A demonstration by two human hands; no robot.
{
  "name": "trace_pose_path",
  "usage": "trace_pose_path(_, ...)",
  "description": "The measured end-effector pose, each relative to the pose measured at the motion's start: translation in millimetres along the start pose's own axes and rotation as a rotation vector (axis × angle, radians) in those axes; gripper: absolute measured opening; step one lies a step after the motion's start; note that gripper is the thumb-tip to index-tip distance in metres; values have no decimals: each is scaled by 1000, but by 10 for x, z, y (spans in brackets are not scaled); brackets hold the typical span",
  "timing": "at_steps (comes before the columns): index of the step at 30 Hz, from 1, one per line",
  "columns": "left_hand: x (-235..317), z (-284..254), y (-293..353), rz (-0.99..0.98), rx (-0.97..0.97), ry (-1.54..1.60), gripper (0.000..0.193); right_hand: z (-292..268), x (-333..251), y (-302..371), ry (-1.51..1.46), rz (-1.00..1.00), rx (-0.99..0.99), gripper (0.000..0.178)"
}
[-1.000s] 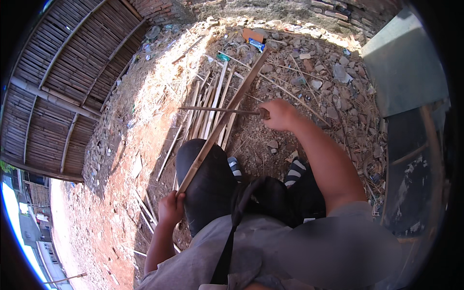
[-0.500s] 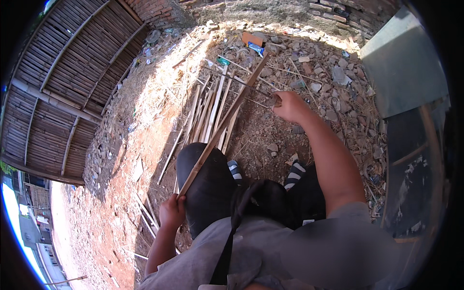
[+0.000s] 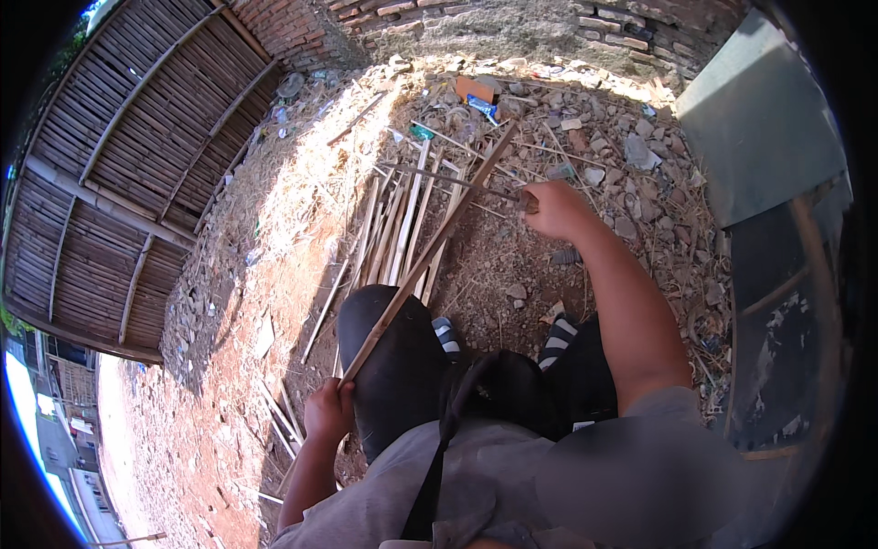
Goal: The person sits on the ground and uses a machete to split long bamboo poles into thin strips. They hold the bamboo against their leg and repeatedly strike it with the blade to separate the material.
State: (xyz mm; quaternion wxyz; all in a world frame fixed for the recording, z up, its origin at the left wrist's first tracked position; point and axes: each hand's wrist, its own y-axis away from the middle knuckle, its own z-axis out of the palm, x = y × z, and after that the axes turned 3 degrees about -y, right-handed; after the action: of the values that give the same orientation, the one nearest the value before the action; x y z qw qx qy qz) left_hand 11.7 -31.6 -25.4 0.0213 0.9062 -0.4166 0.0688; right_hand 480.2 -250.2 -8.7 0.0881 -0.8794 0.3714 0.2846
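My left hand [image 3: 329, 409] is closed round the near end of a long brown wooden strip [image 3: 414, 272]. The strip slants up and away to the right, passing over my left knee. In my right hand [image 3: 556, 210] is the handle of a long thin-bladed tool [image 3: 423, 171], its exact kind unclear. The dark, narrow blade points left and crosses the strip near its far end; whether it cuts into the wood cannot be told. Beyond my left knee lies a pile of pale wooden strips [image 3: 400, 224], partly behind the held strip.
Stony, straw-strewn ground surrounds my sandalled feet. A slatted bamboo panel [image 3: 128, 156] stands at the left, a brick wall [image 3: 402, 23] at the back, and a grey-green sheet [image 3: 764, 128] at the right. More thin strips [image 3: 279, 412] lie left of my left hand.
The blade has turned more level, its left tip lower than before. My right hand has moved very little, and the held strip keeps its slant. The view has shifted slightly.
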Motion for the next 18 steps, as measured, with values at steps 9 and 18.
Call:
trace_pose_path(9,75,-249,-125,40,-2,-35,26,-366,176,128,-107,60,247,54)
trace_pose_path(18,107,-724,-599,383,71,-264,14,45,-201,181,-47,-332,-124,69)
